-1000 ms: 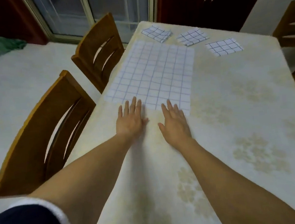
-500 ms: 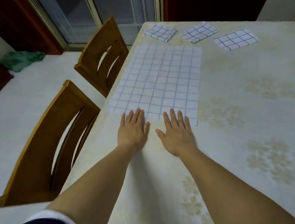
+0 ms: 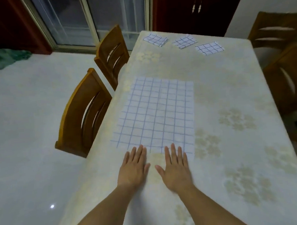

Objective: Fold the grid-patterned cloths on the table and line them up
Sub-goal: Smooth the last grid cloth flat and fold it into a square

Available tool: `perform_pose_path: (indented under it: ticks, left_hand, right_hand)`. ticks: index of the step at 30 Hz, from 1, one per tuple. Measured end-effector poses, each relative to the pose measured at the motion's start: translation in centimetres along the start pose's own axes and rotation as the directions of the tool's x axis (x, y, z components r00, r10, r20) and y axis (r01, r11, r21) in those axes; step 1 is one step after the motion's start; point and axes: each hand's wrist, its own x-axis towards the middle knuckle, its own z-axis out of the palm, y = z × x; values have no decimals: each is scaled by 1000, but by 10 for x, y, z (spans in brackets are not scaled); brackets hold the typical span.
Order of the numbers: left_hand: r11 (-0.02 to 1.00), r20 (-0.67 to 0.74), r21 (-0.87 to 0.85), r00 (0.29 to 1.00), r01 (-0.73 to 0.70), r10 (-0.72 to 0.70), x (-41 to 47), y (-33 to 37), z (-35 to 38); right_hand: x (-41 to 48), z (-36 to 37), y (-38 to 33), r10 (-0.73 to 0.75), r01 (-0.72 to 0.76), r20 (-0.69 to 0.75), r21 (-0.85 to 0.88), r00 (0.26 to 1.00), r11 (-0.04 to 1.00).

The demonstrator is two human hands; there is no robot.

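A big grid-patterned cloth (image 3: 155, 115) lies spread flat on the counter (image 3: 235, 91), near its left edge, with its short side toward the person. Both hands are laid palm down on the counter with straight, slightly spread fingers, holding nothing. The left hand (image 3: 133, 168) reaches the cloth's near edge with its fingertips, and the right hand (image 3: 177, 168) rests just beside it, its fingertips lying over the same edge. At the far end of the counter, well apart from the big cloth, three small folded grid cloths sit in a loose row: the left folded cloth (image 3: 155, 39), the middle folded cloth (image 3: 184, 41) and the right folded cloth (image 3: 209, 48), none touching another. Two wooden chairs (image 3: 84, 114) stand along the counter's left side, and more stand on the right.
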Motion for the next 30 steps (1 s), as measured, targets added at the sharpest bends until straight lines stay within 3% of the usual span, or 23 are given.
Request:
perform_pose_path:
  ticks: [4, 8, 14, 17, 22, 26, 30]
  left_hand:
    - [998, 14, -4, 998, -65, 65, -86, -13, 24]
    - [991, 42, -7, 990, -135, 135, -157, -22, 33]
    - [978, 106, 44, 974, -205, 200, -199, -15, 33]
    - [962, 53, 67, 963, -266, 263, -198, -12, 30]
    - [990, 50, 14, 989, -140, 139, -180, -9, 24]
    - [1000, 243, 2, 970, 3, -3, -163, 20, 19]
    - [998, 290, 34, 955, 47, -55, -162, 68, 24]
  right_hand:
    - [-93, 42, -26, 97, -98, 15, 72, 995, 993]
    - [-172, 65, -46, 95, -96, 33, 40, 995, 995]
    - [-211, 63, -53, 129, -129, 158, -12, 979, 992]
    - [-218, 59, -48, 139, -136, 222, -30, 965, 990]
    - [-208, 36, -41, 202, -208, -103, -50, 974, 977]
    - [-171, 26, -43, 307, -302, -8, 154, 952, 941]
    - [-130, 35, -28, 340, -338, 39, 248, 940, 908]
